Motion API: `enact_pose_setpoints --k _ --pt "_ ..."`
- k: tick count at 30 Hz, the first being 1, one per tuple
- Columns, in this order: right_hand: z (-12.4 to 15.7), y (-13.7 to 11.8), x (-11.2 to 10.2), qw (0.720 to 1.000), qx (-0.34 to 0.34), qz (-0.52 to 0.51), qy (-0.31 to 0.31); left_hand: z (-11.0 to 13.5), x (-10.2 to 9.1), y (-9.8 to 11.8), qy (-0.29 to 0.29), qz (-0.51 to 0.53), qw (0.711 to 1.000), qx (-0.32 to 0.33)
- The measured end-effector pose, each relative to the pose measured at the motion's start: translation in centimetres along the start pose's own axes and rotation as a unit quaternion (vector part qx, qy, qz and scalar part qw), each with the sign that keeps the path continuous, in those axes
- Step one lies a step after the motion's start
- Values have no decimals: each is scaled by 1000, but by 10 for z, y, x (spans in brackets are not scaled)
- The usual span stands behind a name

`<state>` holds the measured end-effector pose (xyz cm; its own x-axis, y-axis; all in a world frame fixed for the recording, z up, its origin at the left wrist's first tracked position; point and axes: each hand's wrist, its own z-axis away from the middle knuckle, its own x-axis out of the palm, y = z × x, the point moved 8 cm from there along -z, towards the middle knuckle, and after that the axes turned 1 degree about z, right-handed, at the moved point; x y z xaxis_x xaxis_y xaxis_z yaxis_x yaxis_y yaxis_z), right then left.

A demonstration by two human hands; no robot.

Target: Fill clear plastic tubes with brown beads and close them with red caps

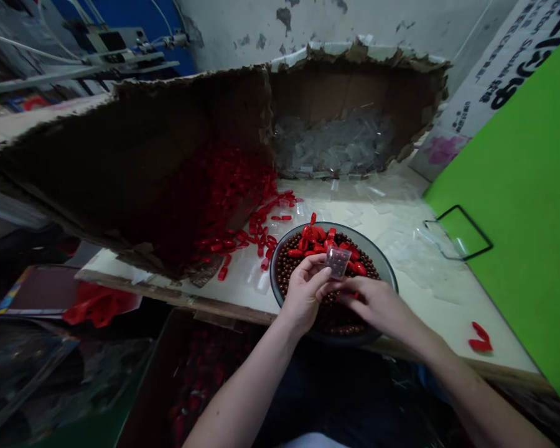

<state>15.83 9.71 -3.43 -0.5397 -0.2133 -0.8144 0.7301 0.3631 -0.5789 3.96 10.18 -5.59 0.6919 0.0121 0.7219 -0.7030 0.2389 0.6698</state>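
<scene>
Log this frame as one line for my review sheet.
left hand: holds small clear plastic bag | right hand: holds same bag | under hands: bowl of brown beads, red pieces | behind: torn cardboard box

Peeling plaster wall (pixel 261 22) above workbench (pixel 466 330)

Bare left forearm (pixel 242 392) and bare right forearm (pixel 476 386) angling inward from the lower edge of the view, left hand (pixel 305 292) curled and pinching, right hand (pixel 371 305) reaching across palm-down, fingertips of both hands close together, wrists gently bent
</scene>
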Motion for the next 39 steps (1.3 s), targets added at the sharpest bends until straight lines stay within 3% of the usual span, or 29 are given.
enact_pose_setpoints --k 2,4,9,13,16,19,21,25,29,33,35,37,39 --pt "-1 -7 27 997 -18 5 -77 2 -1 3 5 -6 1000 5" --pt "-2 -13 43 993 -27 3 -116 4 -2 5 6 -13 1000 9" --pt "-6 -13 39 993 -22 -44 -110 9 -4 10 -5 -49 998 30" --pt "-1 11 8 989 63 -126 -37 11 -9 13 -15 -100 993 55" --pt "3 25 -25 961 121 -238 77 12 -11 12 -25 -129 989 66" --pt "4 18 -51 914 103 -342 194 15 -8 9 -36 -155 985 66" --pt "1 6 -56 902 76 -363 222 16 -3 7 -46 -166 983 64" --pt "-6 -13 -46 922 54 -326 204 18 1 1 -46 -168 983 48" --pt "-6 -17 -42 944 57 -265 187 15 -1 -4 -47 -143 988 35" --pt "-2 -4 -50 951 59 -246 178 14 -2 -6 -52 -97 994 13" --pt "2 8 -59 962 67 -178 194 13 -5 -3 -44 -76 996 7" --pt "3 19 -57 985 66 -66 143 11 -9 4 -31 -70 997 16" --pt "3 26 -42 997 47 42 42 10 -14 11 -22 -81 996 28"
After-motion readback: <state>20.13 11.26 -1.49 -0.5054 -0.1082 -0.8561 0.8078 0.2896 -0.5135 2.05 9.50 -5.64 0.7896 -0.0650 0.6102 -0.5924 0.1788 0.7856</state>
